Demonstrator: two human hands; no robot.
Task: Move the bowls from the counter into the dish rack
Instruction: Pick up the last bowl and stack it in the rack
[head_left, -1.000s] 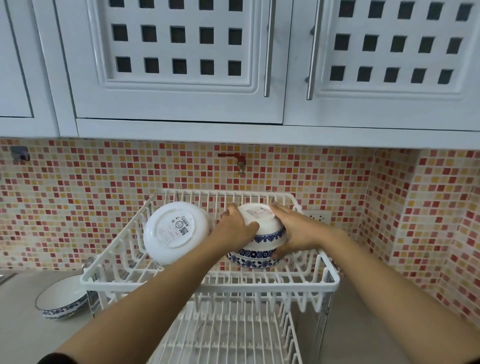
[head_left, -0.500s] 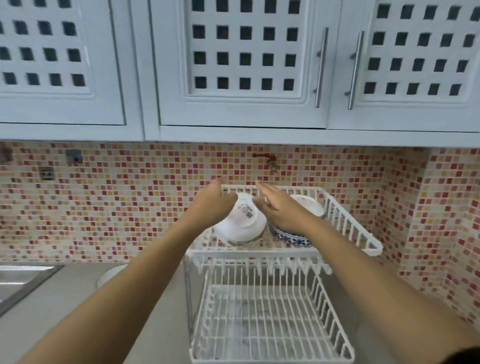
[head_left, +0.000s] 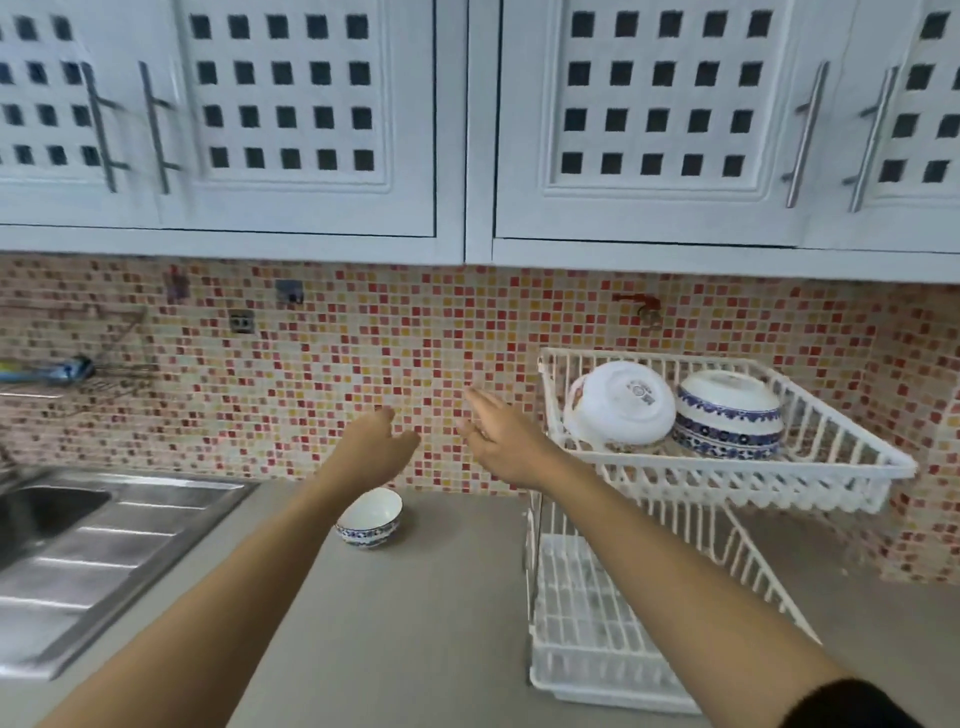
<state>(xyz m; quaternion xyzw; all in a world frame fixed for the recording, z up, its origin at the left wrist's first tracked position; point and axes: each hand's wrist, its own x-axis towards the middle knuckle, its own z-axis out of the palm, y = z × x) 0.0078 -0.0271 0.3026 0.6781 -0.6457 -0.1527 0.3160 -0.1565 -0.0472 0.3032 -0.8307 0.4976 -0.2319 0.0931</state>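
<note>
A white two-tier dish rack (head_left: 841, 470) stands at the right of the grey counter. In its top tier a plain white bowl (head_left: 621, 405) lies on its side beside a blue-patterned bowl (head_left: 727, 415) turned upside down. A small white bowl with a blue band (head_left: 370, 518) sits upright on the counter, left of the rack. My left hand (head_left: 371, 449) hovers open just above that bowl. My right hand (head_left: 498, 434) is open too, held in the air between the counter bowl and the rack. Neither hand holds anything.
A steel sink with a ribbed drainboard (head_left: 88, 551) fills the left side. The mosaic tile wall (head_left: 311, 395) runs behind, with white upper cabinets (head_left: 311, 130) overhead. The rack's lower tier (head_left: 587, 623) holds no dishes. A wire wall shelf (head_left: 78, 371) hangs at far left.
Both hands let go of the blue-patterned bowl in the top tier and drew back to the left. My view swung left, bringing the counter bowl and the sink into sight.
</note>
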